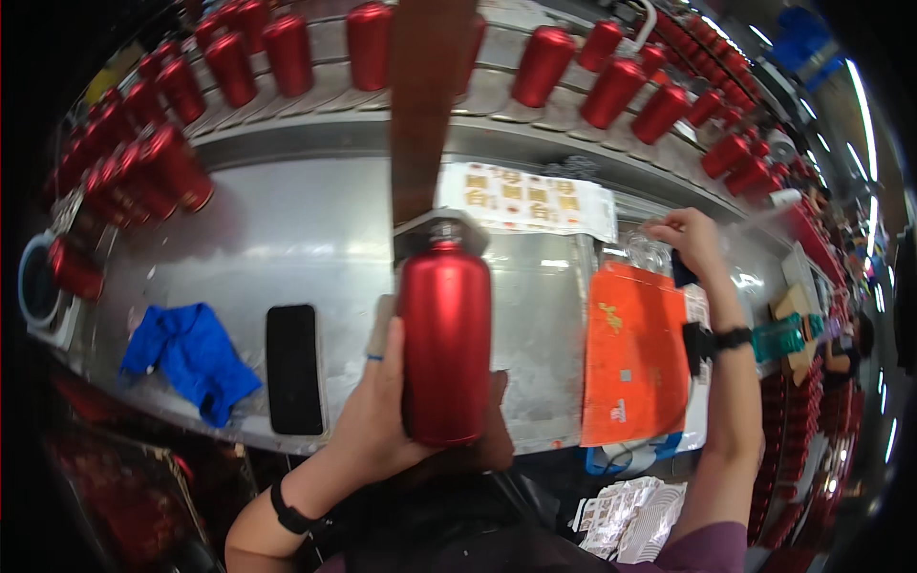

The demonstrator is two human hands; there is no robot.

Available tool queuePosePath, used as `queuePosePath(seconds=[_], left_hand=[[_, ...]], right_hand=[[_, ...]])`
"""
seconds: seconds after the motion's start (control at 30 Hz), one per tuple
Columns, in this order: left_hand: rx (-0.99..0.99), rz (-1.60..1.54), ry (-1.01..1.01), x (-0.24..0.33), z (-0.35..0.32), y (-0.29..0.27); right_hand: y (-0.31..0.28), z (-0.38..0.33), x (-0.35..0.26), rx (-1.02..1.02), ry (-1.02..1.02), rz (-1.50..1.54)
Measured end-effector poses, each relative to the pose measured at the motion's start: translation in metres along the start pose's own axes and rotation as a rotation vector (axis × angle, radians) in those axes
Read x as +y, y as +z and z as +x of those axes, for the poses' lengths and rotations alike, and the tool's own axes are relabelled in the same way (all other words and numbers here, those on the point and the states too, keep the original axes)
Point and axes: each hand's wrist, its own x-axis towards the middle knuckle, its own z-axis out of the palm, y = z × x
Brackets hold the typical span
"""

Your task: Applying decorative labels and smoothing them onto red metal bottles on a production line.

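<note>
A glossy red metal bottle (pixel 446 349) stands upright in the middle, its narrow silvery neck at the top. Wrapped round its lower left side is my left hand (pixel 380 401), with the thumb along the body. My right hand (pixel 690 241) is out to the right, fingers bent and drawn together over crumpled clear plastic (pixel 648 252); what they pinch, if anything, is too small to make out. Just below that hand lies an orange packet (pixel 635 358). A sheet of gold-printed labels (pixel 530 201) lies to its left.
Behind the metal worktable (pixel 277 229) runs a conveyor (pixel 330 91) carrying several red bottles (pixel 546 65). A brown upright post (pixel 420 105) rises behind the held bottle. More bottles (pixel 177 167) cluster at left. A blue cloth (pixel 191 358) and a black phone (pixel 294 370) lie near the front edge.
</note>
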Motion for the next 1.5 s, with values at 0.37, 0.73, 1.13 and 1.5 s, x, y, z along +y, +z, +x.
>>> queuePosePath(seconds=[0.37, 0.73, 1.13, 1.5], left_hand=[[0.068, 0.036, 0.035, -0.021, -0.051, -0.036], [0.031, -0.420, -0.151, -0.019, -0.049, -0.052], [0.084, -0.528, -0.323, -0.004, 0.004, -0.017], [0.039, -0.746, -0.398, 0.020, 0.036, -0.002]], right_hand=[[-0.054, -0.123, -0.301, -0.612, -0.524, 0.607], [-0.006, -0.124, -0.320, -0.508, -0.496, 0.381], [-0.007, -0.111, -0.283, -0.487, -0.334, 0.507], [0.037, -0.139, -0.230, -0.647, 0.043, 1.254]])
